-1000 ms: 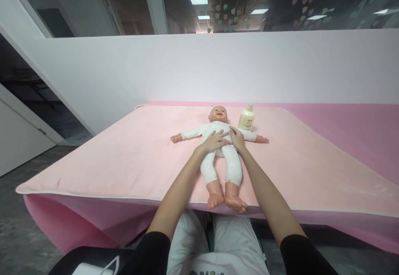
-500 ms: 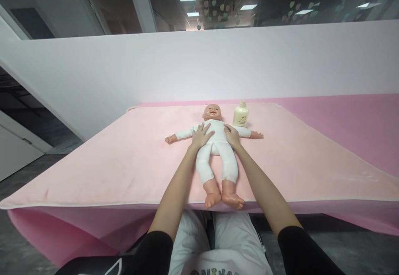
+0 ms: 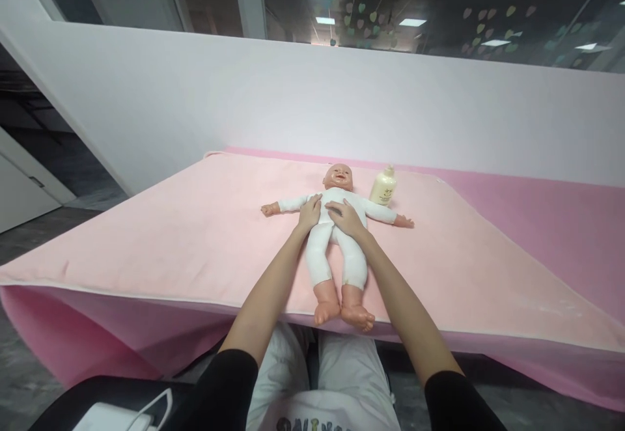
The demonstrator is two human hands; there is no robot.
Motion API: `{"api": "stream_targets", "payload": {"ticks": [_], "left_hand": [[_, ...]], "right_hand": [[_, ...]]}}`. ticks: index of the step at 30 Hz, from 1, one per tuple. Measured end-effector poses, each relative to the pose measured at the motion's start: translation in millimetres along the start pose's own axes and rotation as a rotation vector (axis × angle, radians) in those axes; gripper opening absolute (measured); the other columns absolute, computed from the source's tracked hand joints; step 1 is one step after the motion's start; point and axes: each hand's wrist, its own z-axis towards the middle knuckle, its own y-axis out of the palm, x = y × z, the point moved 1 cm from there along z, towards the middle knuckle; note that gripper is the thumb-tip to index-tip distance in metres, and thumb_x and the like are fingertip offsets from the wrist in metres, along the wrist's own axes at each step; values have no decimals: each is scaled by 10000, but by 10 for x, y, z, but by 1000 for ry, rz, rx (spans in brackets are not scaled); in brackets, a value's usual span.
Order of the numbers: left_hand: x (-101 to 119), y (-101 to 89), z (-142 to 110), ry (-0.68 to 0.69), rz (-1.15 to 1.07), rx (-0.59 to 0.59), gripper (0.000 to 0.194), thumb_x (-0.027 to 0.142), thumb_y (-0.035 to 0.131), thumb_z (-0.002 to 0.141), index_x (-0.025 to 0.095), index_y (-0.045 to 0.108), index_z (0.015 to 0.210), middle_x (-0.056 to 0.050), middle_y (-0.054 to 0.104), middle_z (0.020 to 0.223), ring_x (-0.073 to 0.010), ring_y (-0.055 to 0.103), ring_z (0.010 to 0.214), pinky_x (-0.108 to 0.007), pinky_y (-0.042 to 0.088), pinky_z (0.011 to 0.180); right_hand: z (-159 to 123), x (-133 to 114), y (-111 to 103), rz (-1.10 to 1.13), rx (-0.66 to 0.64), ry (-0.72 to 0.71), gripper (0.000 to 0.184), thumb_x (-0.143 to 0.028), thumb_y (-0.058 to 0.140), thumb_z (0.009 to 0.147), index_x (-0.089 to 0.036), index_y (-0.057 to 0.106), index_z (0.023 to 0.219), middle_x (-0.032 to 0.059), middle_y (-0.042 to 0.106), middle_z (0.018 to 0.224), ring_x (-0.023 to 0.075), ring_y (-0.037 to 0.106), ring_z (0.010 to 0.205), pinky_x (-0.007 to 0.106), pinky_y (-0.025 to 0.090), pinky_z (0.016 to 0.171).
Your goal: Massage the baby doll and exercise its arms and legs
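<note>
A baby doll [image 3: 336, 195] with a white cloth body lies on its back on a pink blanket, arms spread and feet towards me. Against the side of its torso, on the left, rests my left hand [image 3: 309, 213], open with the fingers laid along the cloth. My right hand [image 3: 346, 218] lies open across the doll's belly, fingers apart and pointing left. Close to the doll's shoulder on the right stands a pale yellow pump bottle [image 3: 383, 188], touched by neither hand.
The pink blanket [image 3: 234, 236] covers most of the table, over a darker pink cloth [image 3: 547, 216]. A white wall [image 3: 342, 105] with glass above it closes off the far side. At the lower left, a white device with a cable [image 3: 114, 418] lies on a black surface.
My right hand has slid from the doll's right-hand side onto the belly. My left hand has shifted from the belly to the doll's left-hand side. The view has tilted slightly.
</note>
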Motion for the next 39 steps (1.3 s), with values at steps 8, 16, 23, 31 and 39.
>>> {"api": "stream_targets", "payload": {"ticks": [8,16,23,31,39], "left_hand": [[50,12,-34,4,-29,-8,465,221,316,968,165,560,1360,-49,526,1459,-163,431,1398,-352,309,1193],[147,-104,-78,78,111,-79,481,232,315,971,119,536,1383,-101,505,1473,-195,439,1393,-353,314,1182],[581,-370,-325,165,509,-222,397,128,385,931,159,679,1195,-166,702,1153,-297,653,1124,-440,447,1036],[696,-153,-317,417,129,-468,473,115,377,861,246,716,1163,7,637,1335,-185,520,1320,-370,289,1186],[518,-86,-129,206,311,-466,555,548,355,950,381,389,1478,27,150,1643,-265,85,1529,-611,43,1190]], "right_hand": [[84,283,-74,-98,101,255,391,-329,495,920,-248,608,1285,70,465,1501,252,339,1447,579,117,1199],[51,626,-132,101,259,349,482,-356,466,904,-167,579,1333,99,515,1457,229,435,1384,432,258,1200],[-105,810,-204,268,438,335,427,-228,429,823,-151,696,1147,84,679,1251,211,589,1216,421,381,1128],[-88,776,-164,258,454,339,432,-213,419,822,-150,704,1141,86,684,1243,204,601,1200,397,390,1120],[-101,682,-179,246,546,284,356,-140,439,761,-161,753,928,86,744,1072,223,667,1068,394,467,1040]]}}
